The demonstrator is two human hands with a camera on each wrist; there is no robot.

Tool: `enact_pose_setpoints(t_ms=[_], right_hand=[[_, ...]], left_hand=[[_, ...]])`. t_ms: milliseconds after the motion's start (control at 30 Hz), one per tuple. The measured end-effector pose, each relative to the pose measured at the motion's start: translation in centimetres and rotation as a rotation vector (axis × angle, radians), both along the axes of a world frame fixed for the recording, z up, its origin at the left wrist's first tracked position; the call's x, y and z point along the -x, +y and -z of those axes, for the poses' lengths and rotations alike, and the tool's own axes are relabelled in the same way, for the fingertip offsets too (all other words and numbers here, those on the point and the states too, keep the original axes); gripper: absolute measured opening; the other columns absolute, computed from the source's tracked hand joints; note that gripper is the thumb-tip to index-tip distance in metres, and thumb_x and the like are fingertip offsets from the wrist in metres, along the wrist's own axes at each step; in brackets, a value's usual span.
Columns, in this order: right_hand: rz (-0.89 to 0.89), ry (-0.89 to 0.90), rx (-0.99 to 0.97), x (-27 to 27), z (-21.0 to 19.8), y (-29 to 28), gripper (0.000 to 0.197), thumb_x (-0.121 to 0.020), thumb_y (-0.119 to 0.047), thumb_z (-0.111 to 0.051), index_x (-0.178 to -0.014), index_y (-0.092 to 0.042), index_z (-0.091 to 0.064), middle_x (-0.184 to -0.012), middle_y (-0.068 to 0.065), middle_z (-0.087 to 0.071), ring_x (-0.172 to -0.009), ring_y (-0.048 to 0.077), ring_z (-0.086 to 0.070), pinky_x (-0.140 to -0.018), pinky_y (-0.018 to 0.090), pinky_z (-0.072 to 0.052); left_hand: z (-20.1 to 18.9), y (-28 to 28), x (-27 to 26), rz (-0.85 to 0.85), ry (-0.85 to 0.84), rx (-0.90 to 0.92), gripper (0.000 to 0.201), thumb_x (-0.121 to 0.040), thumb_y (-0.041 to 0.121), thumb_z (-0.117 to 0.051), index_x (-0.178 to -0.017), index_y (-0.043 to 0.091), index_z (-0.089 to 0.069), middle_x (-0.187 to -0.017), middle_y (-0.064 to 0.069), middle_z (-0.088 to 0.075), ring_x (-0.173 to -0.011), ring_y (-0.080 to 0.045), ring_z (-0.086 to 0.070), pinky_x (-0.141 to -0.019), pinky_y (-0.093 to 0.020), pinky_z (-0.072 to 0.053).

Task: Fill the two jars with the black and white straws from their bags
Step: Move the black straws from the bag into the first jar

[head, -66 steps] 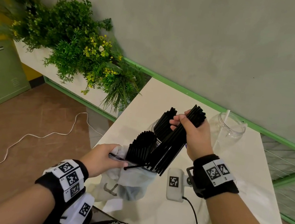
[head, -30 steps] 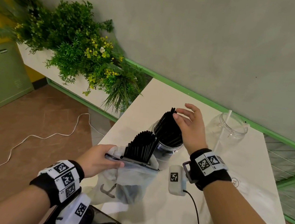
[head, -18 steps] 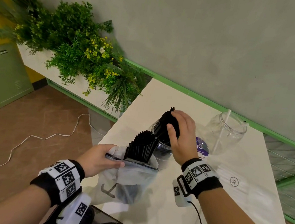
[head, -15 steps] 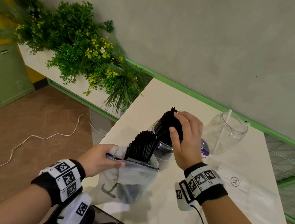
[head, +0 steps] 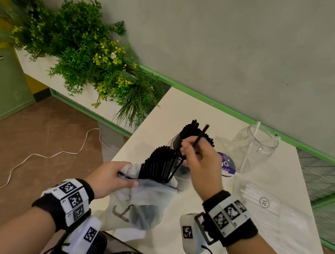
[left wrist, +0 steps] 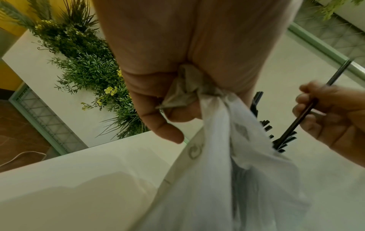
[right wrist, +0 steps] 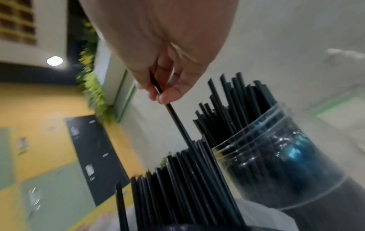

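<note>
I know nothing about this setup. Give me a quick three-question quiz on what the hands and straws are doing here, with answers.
1. True or false: the left hand grips the plastic bag by its mouth.
2. What does the right hand pinch? A) a white straw B) a single black straw C) a jar lid
3. Fill in: the far clear jar holds one ______ straw, while the near jar is packed with black ones.

Key: 1 true. 2 B; its lower end is still among the black straws in the bag. 3 white.
</note>
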State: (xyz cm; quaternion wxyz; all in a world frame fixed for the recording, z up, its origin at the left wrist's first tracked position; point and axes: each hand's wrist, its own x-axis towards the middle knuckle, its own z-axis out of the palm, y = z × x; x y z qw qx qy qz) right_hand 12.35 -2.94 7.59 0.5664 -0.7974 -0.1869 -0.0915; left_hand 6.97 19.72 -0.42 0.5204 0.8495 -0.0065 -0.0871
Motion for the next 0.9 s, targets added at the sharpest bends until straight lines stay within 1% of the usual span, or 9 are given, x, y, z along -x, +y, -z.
enact_pose_setpoints(t_ms=[100,200,333,433,500,600,667,767,900], right_hand=[[0.011,0.206,0.004,-0.6,0.4,-1.4,0.010,-0.090,-0.014,-0.065,-0.092,-0.022,-0.059,-0.080,-0.001,-0.069,-0.075,0.014,-0.067,-0.067,0.033,-0.056],[0.067,0.044,0.336,0.0,2.0,-3.0,0.012,-0.088,-0.033,-0.067,-0.086,-0.024,-0.059,-0.077,-0.008,-0.066,-0.073,0.007,-0.062,-0.064,0.016,-0.048],[0.103,-0.003,0.454,1.1,4.6,-4.7,0.020,-0.088,-0.041,-0.062,-0.078,-0.024,-0.059,-0.070,-0.009,-0.059,-0.067,0.008,-0.054,-0.060,0.016,-0.041],[0.052,0.284,0.505,1.3,6.9,-4.9,0.028,-0.086,-0.052,-0.060,-0.085,-0.025,-0.063,-0.075,-0.009,-0.062,-0.069,0.004,-0.055,-0.064,0.016,-0.043],[-0.115,0.559,0.493,1.4,8.1,-4.2,0.040,-0.083,-0.056,-0.061,-0.110,-0.028,-0.057,-0.102,-0.008,-0.064,-0.092,0.008,-0.060,-0.078,0.020,-0.049],[-0.289,0.800,0.284,1.4,9.2,-2.7,0.055,-0.083,-0.037,-0.072,-0.129,-0.032,-0.041,-0.124,-0.012,-0.056,-0.111,0.009,-0.056,-0.087,0.028,-0.052],[-0.247,0.704,0.223,1.2,8.9,-1.9,0.063,-0.077,-0.023,-0.080,-0.130,-0.022,-0.046,-0.123,-0.008,-0.057,-0.109,0.007,-0.057,-0.093,0.030,-0.052],[-0.242,0.415,0.086,1.2,7.2,-1.3,0.053,-0.073,-0.003,-0.080,-0.120,-0.012,-0.056,-0.112,-0.004,-0.065,-0.103,0.004,-0.061,-0.091,0.019,-0.048],[-0.168,0.071,0.133,1.2,5.4,-1.5,0.046,-0.079,-0.008,-0.072,-0.114,-0.032,-0.056,-0.108,-0.011,-0.064,-0.097,0.002,-0.059,-0.082,0.016,-0.047]], left_hand=[[0.3,0.3,0.0,-0.003,-0.002,-0.021,0.027,-0.080,0.027,-0.075,-0.077,0.006,-0.058,-0.067,-0.001,-0.059,-0.064,-0.009,-0.049,-0.064,-0.027,-0.038],[0.6,0.7,0.2,0.013,-0.013,-0.017,0.031,-0.079,0.033,-0.072,-0.089,0.005,-0.062,-0.087,-0.012,-0.068,-0.078,-0.023,-0.061,-0.076,-0.035,-0.048],[0.6,0.4,0.3,0.011,-0.043,-0.004,0.019,-0.082,0.020,-0.073,-0.088,0.005,-0.063,-0.087,-0.013,-0.067,-0.074,-0.013,-0.057,-0.069,-0.022,-0.043],[0.8,0.3,0.4,0.043,-0.049,0.007,0.016,-0.083,0.018,-0.072,-0.085,0.006,-0.062,-0.082,-0.008,-0.066,-0.073,-0.008,-0.055,-0.067,-0.023,-0.041],[1.0,0.3,0.4,0.071,-0.048,-0.008,0.013,-0.083,0.019,-0.072,-0.080,0.013,-0.060,-0.075,0.004,-0.063,-0.070,-0.002,-0.053,-0.065,-0.021,-0.039],[0.8,0.1,0.3,0.084,-0.048,-0.007,0.013,-0.080,0.019,-0.071,-0.083,0.013,-0.060,-0.079,0.006,-0.060,-0.072,-0.002,-0.053,-0.066,-0.018,-0.038],[0.7,0.1,0.5,0.083,-0.042,0.015,0.021,-0.074,0.024,-0.066,-0.089,0.010,-0.061,-0.087,-0.002,-0.061,-0.080,-0.009,-0.056,-0.073,-0.023,-0.042],[0.4,0.5,0.5,0.041,-0.053,0.101,0.023,-0.073,0.023,-0.063,-0.094,0.014,-0.063,-0.094,-0.003,-0.065,-0.087,-0.011,-0.060,-0.079,-0.027,-0.046],[0.1,0.6,-0.1,0.003,-0.074,0.135,0.030,-0.073,0.029,-0.067,-0.094,0.009,-0.062,-0.090,-0.012,-0.065,-0.082,-0.020,-0.060,-0.077,-0.035,-0.046]])
